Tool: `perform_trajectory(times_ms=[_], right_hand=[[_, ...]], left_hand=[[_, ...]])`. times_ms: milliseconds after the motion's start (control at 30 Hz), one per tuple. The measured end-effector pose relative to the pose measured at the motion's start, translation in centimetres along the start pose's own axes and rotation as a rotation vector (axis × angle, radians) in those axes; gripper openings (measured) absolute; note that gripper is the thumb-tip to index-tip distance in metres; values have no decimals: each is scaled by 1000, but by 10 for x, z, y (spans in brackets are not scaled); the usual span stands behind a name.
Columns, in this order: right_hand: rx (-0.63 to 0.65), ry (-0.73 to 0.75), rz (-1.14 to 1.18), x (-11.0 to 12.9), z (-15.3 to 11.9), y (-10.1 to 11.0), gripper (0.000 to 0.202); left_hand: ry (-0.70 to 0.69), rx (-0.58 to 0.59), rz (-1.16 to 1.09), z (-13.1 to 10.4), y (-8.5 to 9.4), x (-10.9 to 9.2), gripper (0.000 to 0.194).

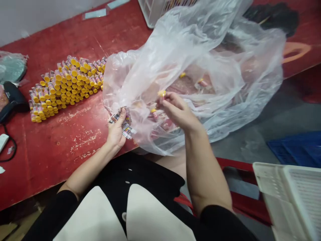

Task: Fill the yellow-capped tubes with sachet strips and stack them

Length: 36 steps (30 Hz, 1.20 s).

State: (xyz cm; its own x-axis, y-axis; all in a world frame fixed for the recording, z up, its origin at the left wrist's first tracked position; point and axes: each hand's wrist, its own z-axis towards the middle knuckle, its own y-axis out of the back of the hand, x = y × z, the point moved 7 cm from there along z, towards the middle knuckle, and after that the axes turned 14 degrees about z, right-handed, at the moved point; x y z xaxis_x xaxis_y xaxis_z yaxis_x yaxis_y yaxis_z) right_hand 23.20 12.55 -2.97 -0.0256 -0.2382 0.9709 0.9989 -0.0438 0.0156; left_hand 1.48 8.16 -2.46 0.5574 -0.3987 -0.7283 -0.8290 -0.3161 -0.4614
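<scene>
My left hand is closed on a bunch of small printed labels, thumb on top, beside the edge of a large clear plastic bag. Between the fingertips of my right hand is a small tube with a yellow cap, over the bag. A few more yellow-capped tubes lie in or on the bag's film. Left of the bag, many similar tubes are stacked in a pile, yellow ends facing me.
The red table is worn. A white crate stands at its back. A black device with a cable lies far left, near a teal bundle. A pale tray is at lower right, a blue crate beyond it.
</scene>
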Motion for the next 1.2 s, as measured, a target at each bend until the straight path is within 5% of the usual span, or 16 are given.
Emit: perform_trajectory(times_ms=[133,267,400,567,700,900,1033,1200], right_hand=[[-139,-28,227,35,-58,-47,36],[-407,-3,277,48,-74,-67,32],[-524,31,290,53,-73,-48,23],[-400,90,176,70,-66,-38,18],[-395,40,237,79,-67,-41,28],[-426,-54,411,73,-55,-26,50],[-467,18,319,83,-78,2,52],[-489,240,-77,95,-116,23,43]], left_hand=[[-147,54,1,-14,-20,5,38],[-96,72,34,-23,-26,14,44],[-77,13,102,-26,-23,9,40],[-77,134,249,-29,-37,3,42],[-151,169,237,-38,-49,-2,41],[12,251,228,-36,-80,9,35],[32,223,232,-42,-86,13,35],[167,206,230,-45,-81,29,47]])
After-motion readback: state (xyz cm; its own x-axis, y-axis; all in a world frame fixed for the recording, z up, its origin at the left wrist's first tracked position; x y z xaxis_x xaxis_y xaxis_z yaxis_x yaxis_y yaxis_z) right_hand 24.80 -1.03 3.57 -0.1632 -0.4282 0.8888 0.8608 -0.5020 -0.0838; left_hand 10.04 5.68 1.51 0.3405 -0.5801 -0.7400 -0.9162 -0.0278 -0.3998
